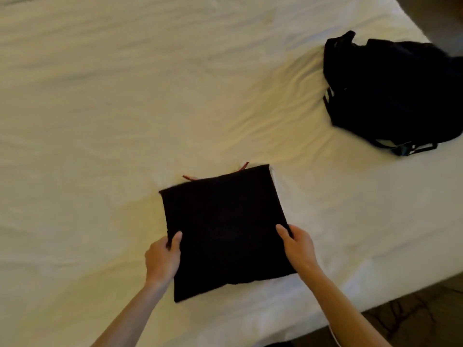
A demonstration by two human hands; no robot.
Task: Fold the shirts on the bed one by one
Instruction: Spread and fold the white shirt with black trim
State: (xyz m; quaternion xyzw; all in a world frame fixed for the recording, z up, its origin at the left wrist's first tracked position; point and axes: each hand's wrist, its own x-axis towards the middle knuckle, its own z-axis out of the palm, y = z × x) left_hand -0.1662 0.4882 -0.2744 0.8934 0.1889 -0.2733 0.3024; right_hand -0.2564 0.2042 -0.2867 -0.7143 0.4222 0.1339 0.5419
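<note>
- Head view: a folded black shirt point(225, 229) is gripped at its side edges between the left hand point(162, 259) and right hand point(298, 246), thumbs on top.
- Beyond the right hand, a dark clothing pile point(390, 91) is seen on the white bed point(125, 96).

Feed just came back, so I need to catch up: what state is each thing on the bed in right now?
Black shirt: folded into a flat square, lying on the bed.
Left hand: grips shirt's left edge.
Right hand: grips shirt's right edge.
Red strip: pokes out behind the shirt.
Dark pile: crumpled, unfolded, far right.
Bed: sheet wrinkled.
</note>
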